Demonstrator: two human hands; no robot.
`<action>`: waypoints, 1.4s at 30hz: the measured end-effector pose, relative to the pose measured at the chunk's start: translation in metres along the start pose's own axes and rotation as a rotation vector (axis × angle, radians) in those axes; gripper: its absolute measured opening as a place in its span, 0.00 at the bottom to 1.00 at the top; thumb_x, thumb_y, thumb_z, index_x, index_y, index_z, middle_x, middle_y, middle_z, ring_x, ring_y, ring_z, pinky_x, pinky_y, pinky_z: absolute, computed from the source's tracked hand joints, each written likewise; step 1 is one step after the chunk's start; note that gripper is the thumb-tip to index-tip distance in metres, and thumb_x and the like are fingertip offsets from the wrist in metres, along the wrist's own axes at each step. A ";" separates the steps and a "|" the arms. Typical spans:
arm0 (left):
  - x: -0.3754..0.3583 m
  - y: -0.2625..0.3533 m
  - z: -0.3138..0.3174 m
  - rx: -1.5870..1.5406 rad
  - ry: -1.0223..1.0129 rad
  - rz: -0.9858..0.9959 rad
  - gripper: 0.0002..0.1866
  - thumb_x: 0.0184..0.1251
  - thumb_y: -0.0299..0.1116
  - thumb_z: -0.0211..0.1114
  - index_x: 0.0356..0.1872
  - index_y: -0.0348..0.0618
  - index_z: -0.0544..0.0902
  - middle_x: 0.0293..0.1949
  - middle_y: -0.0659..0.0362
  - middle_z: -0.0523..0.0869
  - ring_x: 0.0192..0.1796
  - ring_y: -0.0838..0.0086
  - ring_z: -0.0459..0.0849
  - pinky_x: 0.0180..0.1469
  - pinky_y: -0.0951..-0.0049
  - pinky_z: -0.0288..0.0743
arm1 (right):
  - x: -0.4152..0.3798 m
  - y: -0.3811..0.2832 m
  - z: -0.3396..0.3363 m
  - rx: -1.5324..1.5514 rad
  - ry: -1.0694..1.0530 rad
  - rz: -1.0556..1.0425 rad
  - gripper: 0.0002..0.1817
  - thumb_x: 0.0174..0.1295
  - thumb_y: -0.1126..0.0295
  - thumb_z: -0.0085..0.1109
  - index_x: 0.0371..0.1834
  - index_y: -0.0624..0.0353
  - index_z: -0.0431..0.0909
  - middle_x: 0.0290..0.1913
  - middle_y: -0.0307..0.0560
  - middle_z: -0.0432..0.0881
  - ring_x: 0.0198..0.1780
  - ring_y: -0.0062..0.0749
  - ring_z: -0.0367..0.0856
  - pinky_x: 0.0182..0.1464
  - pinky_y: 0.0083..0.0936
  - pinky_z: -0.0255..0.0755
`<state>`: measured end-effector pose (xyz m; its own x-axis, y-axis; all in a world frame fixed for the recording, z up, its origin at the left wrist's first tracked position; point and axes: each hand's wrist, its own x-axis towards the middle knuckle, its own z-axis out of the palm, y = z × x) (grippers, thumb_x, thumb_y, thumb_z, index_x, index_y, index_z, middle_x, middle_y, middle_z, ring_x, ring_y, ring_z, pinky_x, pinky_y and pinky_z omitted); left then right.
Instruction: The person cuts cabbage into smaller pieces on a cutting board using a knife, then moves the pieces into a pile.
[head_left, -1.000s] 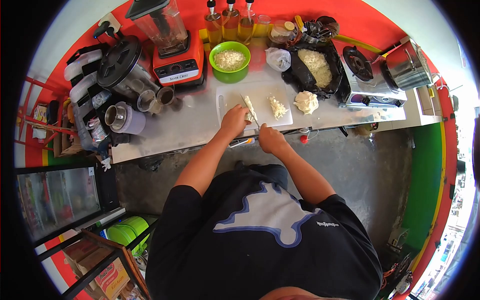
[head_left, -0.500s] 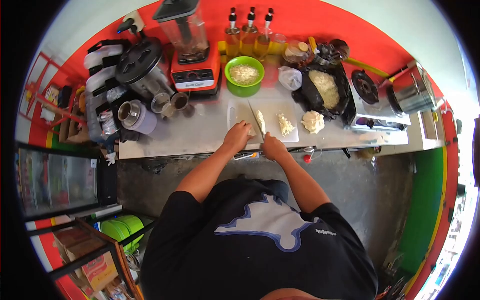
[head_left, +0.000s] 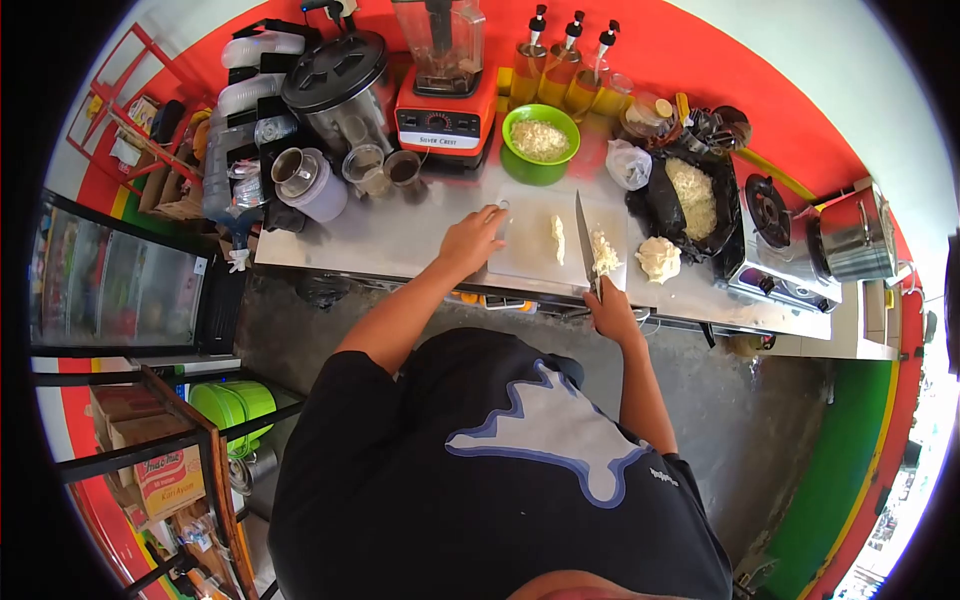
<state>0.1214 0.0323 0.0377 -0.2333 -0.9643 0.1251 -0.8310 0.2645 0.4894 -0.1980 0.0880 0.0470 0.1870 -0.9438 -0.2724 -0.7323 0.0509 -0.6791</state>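
Observation:
In the head view, a white cutting board (head_left: 520,256) lies on the metal counter. My right hand (head_left: 613,312) is closed around the handle of a knife (head_left: 584,236), whose blade points away from me over the board. Beside the blade, on its right, sits a small pile of chopped pale food (head_left: 604,255). A pale strip of the same-looking food (head_left: 558,241) lies left of the knife. My left hand (head_left: 473,242) is at the board's left edge, fingers stretched out and holding nothing. Off the board to the right rests a pale whitish lump (head_left: 658,260).
Behind the board stands a green bowl (head_left: 541,172) of pale shreds. A black plastic bag (head_left: 720,190) with more shreds lies near the stove (head_left: 778,270). A red blender (head_left: 445,125), pump bottles (head_left: 560,70) and cups (head_left: 367,170) line the back.
My left hand has moved left from the food to the board's edge, and its fingers have opened. My right hand has carried the knife rightward to the chopped pile. The view has shifted.

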 end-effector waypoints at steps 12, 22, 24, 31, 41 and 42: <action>0.064 0.045 0.064 0.054 -0.042 0.602 0.23 0.63 0.28 0.68 0.60 0.48 0.82 0.62 0.57 0.80 0.63 0.62 0.77 0.65 0.61 0.74 | -0.022 0.020 -0.029 0.104 0.038 0.111 0.15 0.69 0.64 0.62 0.40 0.67 0.73 0.27 0.57 0.83 0.23 0.46 0.85 0.31 0.40 0.76; 0.037 0.055 0.069 0.094 -0.171 0.353 0.13 0.62 0.30 0.67 0.48 0.44 0.86 0.46 0.56 0.86 0.53 0.59 0.80 0.59 0.60 0.74 | -0.039 0.014 -0.051 -0.009 0.031 0.113 0.16 0.68 0.62 0.63 0.37 0.66 0.73 0.23 0.59 0.82 0.28 0.54 0.85 0.37 0.47 0.74; 0.031 0.050 0.070 0.003 -0.093 0.345 0.12 0.61 0.28 0.66 0.47 0.43 0.86 0.47 0.56 0.86 0.55 0.59 0.80 0.60 0.59 0.74 | -0.041 0.013 -0.047 -0.004 0.021 0.114 0.16 0.68 0.62 0.62 0.37 0.67 0.74 0.24 0.60 0.82 0.29 0.56 0.84 0.39 0.48 0.73; 0.014 0.023 0.048 0.003 -0.152 0.483 0.14 0.58 0.25 0.66 0.48 0.44 0.85 0.50 0.57 0.85 0.63 0.63 0.78 0.62 0.62 0.72 | -0.031 0.007 -0.033 -0.034 -0.037 0.007 0.17 0.67 0.62 0.63 0.39 0.68 0.75 0.36 0.68 0.83 0.44 0.66 0.81 0.46 0.52 0.71; 0.011 0.051 0.054 0.073 -0.037 0.097 0.16 0.60 0.39 0.73 0.46 0.45 0.83 0.43 0.58 0.83 0.48 0.60 0.83 0.48 0.60 0.81 | -0.028 -0.015 -0.006 -0.358 -0.060 0.016 0.19 0.70 0.57 0.57 0.51 0.63 0.72 0.42 0.66 0.86 0.46 0.66 0.85 0.48 0.57 0.78; 0.008 0.050 0.056 0.036 0.021 0.195 0.16 0.60 0.38 0.73 0.46 0.45 0.83 0.42 0.58 0.83 0.48 0.60 0.82 0.47 0.61 0.81 | -0.028 -0.020 -0.005 -0.350 -0.059 0.027 0.19 0.70 0.57 0.57 0.51 0.63 0.72 0.42 0.66 0.86 0.46 0.66 0.85 0.48 0.57 0.78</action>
<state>0.0492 0.0382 0.0149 -0.3818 -0.8945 0.2324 -0.7885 0.4465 0.4231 -0.1920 0.1123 0.0711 0.1939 -0.9228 -0.3329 -0.9158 -0.0487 -0.3987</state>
